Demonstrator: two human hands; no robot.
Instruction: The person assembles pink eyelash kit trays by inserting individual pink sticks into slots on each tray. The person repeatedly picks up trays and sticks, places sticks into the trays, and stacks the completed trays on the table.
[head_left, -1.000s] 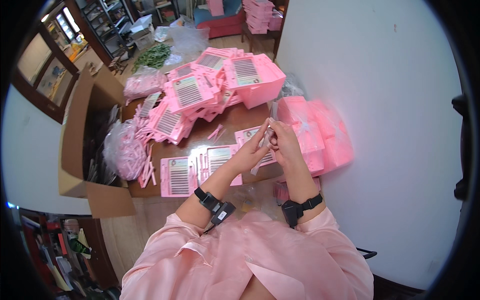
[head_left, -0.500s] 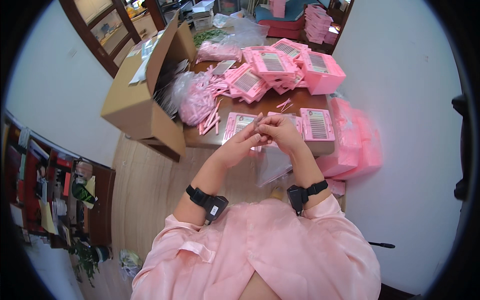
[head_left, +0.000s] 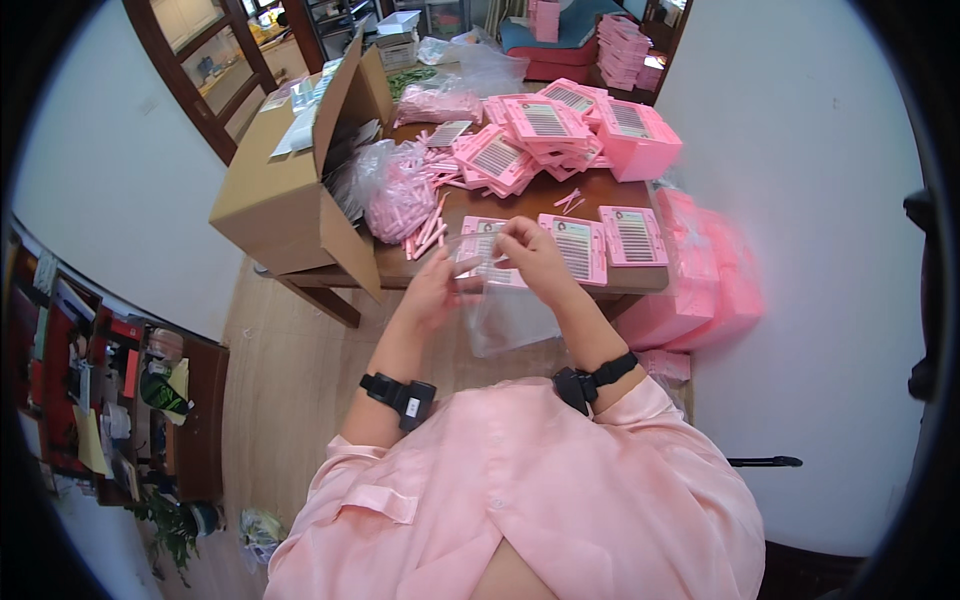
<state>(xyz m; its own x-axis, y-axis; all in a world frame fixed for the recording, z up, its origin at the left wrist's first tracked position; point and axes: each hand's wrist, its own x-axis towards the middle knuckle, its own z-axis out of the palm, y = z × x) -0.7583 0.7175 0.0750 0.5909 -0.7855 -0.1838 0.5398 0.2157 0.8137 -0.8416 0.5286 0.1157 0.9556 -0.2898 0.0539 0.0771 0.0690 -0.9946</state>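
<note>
A clear plastic bag (head_left: 512,322) hangs between my two hands at the table's front edge. My left hand (head_left: 432,292) grips its left side, fingers stretched partly across the film. At the upper edge of the bag, my right hand (head_left: 528,258) pinches the film between thumb and fingers. Behind the bag lies a flat pink case (head_left: 484,226) with rows of dark strips, partly covered by the film and my hands. Two similar cases, a middle one (head_left: 578,250) and a right one (head_left: 633,236), lie to its right.
A heap of pink cases (head_left: 545,120) covers the table's back right. Bagged pink sticks (head_left: 398,190) lie left of it, beside an open cardboard box (head_left: 262,215). Small pink pieces (head_left: 570,201) lie near the middle. Pink wrapped stacks (head_left: 690,270) stand right of the table.
My hands have moved apart and the clear bag is now spread between them. My left hand has shifted left, uncovering more of the middle pink case.
</note>
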